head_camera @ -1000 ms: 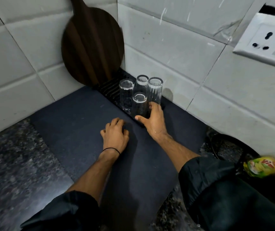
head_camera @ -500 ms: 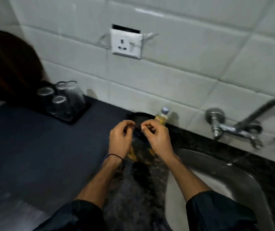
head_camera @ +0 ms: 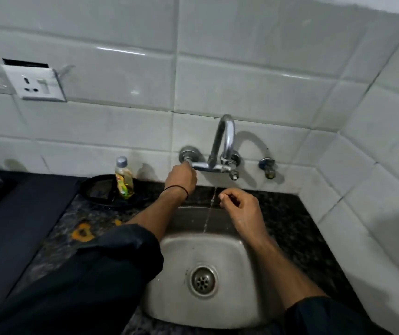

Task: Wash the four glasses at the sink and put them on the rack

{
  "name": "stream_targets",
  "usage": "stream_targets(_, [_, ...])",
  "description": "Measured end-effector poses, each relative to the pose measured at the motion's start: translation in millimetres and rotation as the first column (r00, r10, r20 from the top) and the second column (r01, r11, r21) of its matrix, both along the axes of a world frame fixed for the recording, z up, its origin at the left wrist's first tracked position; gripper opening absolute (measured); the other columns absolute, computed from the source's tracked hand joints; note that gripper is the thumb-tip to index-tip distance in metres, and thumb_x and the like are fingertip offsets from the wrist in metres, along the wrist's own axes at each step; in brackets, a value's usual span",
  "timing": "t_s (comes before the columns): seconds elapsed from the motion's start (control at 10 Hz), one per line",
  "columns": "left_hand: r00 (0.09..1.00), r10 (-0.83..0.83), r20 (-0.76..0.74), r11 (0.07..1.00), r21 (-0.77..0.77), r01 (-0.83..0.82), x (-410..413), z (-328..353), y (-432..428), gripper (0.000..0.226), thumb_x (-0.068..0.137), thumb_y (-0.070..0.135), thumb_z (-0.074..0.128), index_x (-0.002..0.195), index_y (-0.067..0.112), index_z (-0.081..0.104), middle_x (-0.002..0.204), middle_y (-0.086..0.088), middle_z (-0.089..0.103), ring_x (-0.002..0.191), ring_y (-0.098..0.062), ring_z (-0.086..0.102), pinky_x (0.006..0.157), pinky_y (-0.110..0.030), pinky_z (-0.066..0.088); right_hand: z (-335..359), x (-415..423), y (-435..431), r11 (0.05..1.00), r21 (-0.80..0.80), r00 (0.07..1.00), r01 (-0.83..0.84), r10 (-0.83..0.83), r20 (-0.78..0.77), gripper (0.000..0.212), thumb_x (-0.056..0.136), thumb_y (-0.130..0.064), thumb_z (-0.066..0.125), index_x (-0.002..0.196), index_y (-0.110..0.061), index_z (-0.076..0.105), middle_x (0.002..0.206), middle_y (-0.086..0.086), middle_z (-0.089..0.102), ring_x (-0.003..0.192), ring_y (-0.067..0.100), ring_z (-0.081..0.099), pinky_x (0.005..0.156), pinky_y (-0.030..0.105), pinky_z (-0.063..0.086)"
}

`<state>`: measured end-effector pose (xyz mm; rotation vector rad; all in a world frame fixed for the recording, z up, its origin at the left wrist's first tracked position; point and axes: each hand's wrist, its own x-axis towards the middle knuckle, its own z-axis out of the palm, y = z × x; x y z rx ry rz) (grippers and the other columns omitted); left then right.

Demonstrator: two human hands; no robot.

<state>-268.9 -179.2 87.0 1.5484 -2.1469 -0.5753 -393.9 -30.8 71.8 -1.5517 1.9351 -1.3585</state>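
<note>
The worktop (head_camera: 287, 228) was dark speckled stone, running along the tiled wall. A steel sink (head_camera: 217, 308) was set into it. Left of the sink, a dark mat (head_camera: 12, 228) covered the stone out to the frame's edge. Just beside the mat, near the wall, lay a round black tray (head_camera: 97, 192) — a small bottle (head_camera: 124, 180) of yellow liquid stood upright on it. Orange stains (head_camera: 82, 233) marked the bare stone between mat and sink.

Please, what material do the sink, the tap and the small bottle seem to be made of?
Sink: probably stainless steel, with a dull brushed grey sheen and a metal drain grid.
Tap: likely chromed metal, mirror-bright with sharp highlights.
Small bottle: looks like clear plastic, since yellow liquid shows through; glass cannot be ruled out.
</note>
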Motion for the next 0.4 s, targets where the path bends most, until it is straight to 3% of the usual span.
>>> stream_targets(0.1, [0.998,0.051,0.046,0.998,-0.031,-0.050,-8.3,-2.3,6.6,0.035,0.102,0.017,0.036,0.132,0.006,0.050,0.109,-0.022,0.065,0.097,-0.040,0.063,0.081,-0.044,0.052,-0.1,-16.5,2.9,1.000,0.005,0.999,0.028,-0.028,0.042,0.011,0.095,-0.017,0.065,0.089,-0.016,0.075,0.077,-0.004,0.072,0.074,0.009,0.067,0.072,0.023,0.053])
stream_targets(0.2, [0.997,0.041,0.065,0.999,0.009,-0.041,-5.2,3.3,9.4,0.036,0.102,0.019,0.035,0.132,0.006,0.050,0.110,-0.021,0.065,0.097,-0.039,0.062,0.083,-0.045,0.052,4.4,-23.6,3.3,0.999,0.026,0.999,0.022,-0.024,0.046,0.011,0.096,-0.020,0.065,0.089,-0.017,0.074,0.077,-0.003,0.071,0.074,0.011,0.067,0.071,0.025,0.053])
stream_targets(0.3, [0.998,0.023,0.056,1.000,0.002,-0.023,1.4,12.0,18.9,0.034,0.100,0.030,0.040,0.127,0.011,0.051,0.109,-0.017,0.066,0.095,-0.036,0.060,0.082,-0.043,0.050,20.9,-26.6,2.7,0.999,-0.014,0.999,0.030,-0.030,-0.012,0.012,0.097,-0.022,0.063,0.092,-0.018,0.073,0.081,-0.006,0.070,0.075,0.007,0.064,0.067,0.016,0.047])
stream_targets(0.4, [0.996,0.070,-0.054,0.977,-0.200,-0.080,8.0,24.3,30.9,0.035,0.099,0.033,0.044,0.127,0.015,0.054,0.112,-0.016,0.068,0.102,-0.036,0.059,0.087,-0.048,0.051,48.0,-31.9,3.5,0.990,-0.125,0.986,0.070,-0.087,-0.144,0.014,0.097,-0.025,0.063,0.101,-0.017,0.074,0.092,-0.007,0.070,0.081,0.006,0.063,0.074,0.018,0.050])
